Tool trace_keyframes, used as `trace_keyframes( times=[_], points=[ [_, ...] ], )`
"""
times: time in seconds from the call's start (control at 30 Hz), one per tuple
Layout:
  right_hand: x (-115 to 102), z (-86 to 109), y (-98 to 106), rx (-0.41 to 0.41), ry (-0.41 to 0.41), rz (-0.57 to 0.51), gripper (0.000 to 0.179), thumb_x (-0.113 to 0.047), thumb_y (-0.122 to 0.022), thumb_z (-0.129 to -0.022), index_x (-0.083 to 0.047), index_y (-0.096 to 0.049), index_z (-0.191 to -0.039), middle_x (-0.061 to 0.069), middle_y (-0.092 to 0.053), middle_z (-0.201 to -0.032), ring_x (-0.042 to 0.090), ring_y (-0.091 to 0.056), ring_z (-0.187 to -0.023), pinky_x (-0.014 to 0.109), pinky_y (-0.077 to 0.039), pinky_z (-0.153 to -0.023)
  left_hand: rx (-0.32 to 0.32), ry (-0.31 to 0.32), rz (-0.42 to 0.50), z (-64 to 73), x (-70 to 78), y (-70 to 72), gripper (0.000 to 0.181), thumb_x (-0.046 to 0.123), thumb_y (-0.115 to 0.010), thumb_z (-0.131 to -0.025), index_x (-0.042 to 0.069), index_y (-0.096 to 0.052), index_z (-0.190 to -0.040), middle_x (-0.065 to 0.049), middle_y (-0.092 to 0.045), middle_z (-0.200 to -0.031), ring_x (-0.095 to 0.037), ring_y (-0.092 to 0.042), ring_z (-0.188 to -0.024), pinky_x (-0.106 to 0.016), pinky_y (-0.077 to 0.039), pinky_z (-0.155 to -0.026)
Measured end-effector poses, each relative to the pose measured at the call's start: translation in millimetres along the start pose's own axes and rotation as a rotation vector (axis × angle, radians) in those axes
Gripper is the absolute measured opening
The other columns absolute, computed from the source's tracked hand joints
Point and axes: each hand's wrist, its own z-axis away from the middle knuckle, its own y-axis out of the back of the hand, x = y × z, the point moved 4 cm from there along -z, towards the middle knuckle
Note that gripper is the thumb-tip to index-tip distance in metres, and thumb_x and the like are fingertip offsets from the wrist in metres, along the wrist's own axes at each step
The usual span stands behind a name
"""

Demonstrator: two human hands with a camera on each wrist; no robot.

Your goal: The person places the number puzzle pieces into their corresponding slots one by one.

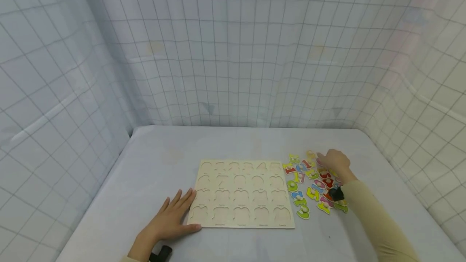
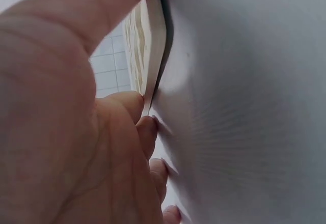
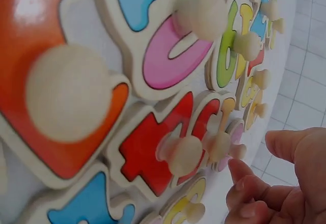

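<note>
A pale wooden peg-puzzle board (image 1: pixel 240 197) with rows of shaped recesses and small printed words lies on the white table. My left hand (image 1: pixel 172 217) rests flat at its left edge, fingers spread; in the left wrist view, fingertips and thumb meet the board's side (image 2: pixel 154 46). To the right lie many colourful number pieces with wooden knobs, among them a red piece (image 3: pixel 147 150) and a green one (image 3: pixel 226 51). Over their far end is my right hand (image 1: pixel 335 160), thumb and forefinger apart, nearest a pink piece (image 3: pixel 235 132). Nothing shows between those fingers.
The number pieces lie close together, some touching, between the board and my right forearm (image 1: pixel 378 221). White gridded cloth (image 1: pixel 240 51) hangs behind the table (image 1: pixel 156 165) and along both sides. Each wrist wears a black device (image 1: pixel 164 253).
</note>
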Motion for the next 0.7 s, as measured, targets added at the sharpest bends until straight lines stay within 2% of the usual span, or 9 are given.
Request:
trace_keyframes(
  times=[0.1,0.27,0.37,0.5,0.6,0.7],
  points=[
    [3.6,-2.7,-8.0,-0.025,-0.008,-0.016,0.054,-0.041,-0.039,-0.098,0.004,-0.061,-0.080,0.012,-0.055,-0.071,0.023,-0.047,-0.059,0.034,-0.038,-0.054,0.015,-0.005,0.031,-0.7,-3.6,-3.9,0.101,0.064,-0.067,-0.074,0.007,-0.030,-0.149,-0.011,-0.024,-0.154,-0.039,-0.010,-0.140,-0.061,-0.002,-0.108],
    [9.1,-8.5,-22.6,-0.051,-0.031,-0.031,0.050,-0.039,-0.040,-0.098,-0.012,-0.050,-0.057,0.005,-0.046,-0.058,0.018,-0.042,-0.052,0.033,-0.035,-0.054,0.018,0.004,0.044,-0.9,-11.7,-12.2,0.102,0.067,-0.065,-0.073,0.012,-0.027,-0.151,-0.006,-0.020,-0.156,-0.036,-0.007,-0.142,-0.058,0.003,-0.109],
    [9.1,-9.6,-26.0,-0.069,-0.045,-0.036,0.051,-0.037,-0.038,-0.099,-0.014,-0.046,-0.054,0.003,-0.044,-0.055,0.017,-0.040,-0.050,0.032,-0.033,-0.054,0.034,-0.003,0.057,-2.2,-15.6,-14.8,0.102,0.067,-0.064,-0.073,0.013,-0.026,-0.151,-0.005,-0.020,-0.156,-0.034,-0.006,-0.142,-0.056,0.005,-0.109],
    [7.9,-11.9,-25.2,-0.085,-0.065,-0.050,0.045,-0.035,-0.037,-0.098,-0.006,-0.052,-0.066,0.008,-0.047,-0.061,0.018,-0.041,-0.051,0.033,-0.033,-0.055,0.066,-0.019,0.079,-4.1,-19.9,-18.4,0.102,0.067,-0.065,-0.073,0.013,-0.026,-0.151,-0.005,-0.020,-0.156,-0.033,-0.005,-0.142,-0.053,0.008,-0.110],
    [8.4,-14.4,-24.4,-0.079,-0.081,-0.058,0.042,-0.034,-0.040,-0.097,0.004,-0.056,-0.090,0.014,-0.052,-0.074,0.022,-0.043,-0.055,0.035,-0.034,-0.057,0.087,-0.017,0.058,-5.3,-21.1,-20.6,0.103,0.070,-0.062,-0.073,0.015,-0.026,-0.151,-0.003,-0.019,-0.156,-0.030,-0.005,-0.143,-0.050,0.009,-0.110],
    [7.5,-14.4,-23.6,-0.066,-0.083,-0.064,0.048,-0.035,-0.041,-0.096,0.008,-0.052,-0.112,0.022,-0.055,-0.092,0.026,-0.045,-0.062,0.038,-0.035,-0.060,0.124,-0.043,0.009,-5.2,-20.1,-20.3,0.102,0.071,-0.060,-0.074,0.014,-0.028,-0.151,-0.004,-0.022,-0.155,-0.031,-0.007,-0.142,-0.051,0.006,-0.110]
  ],
)
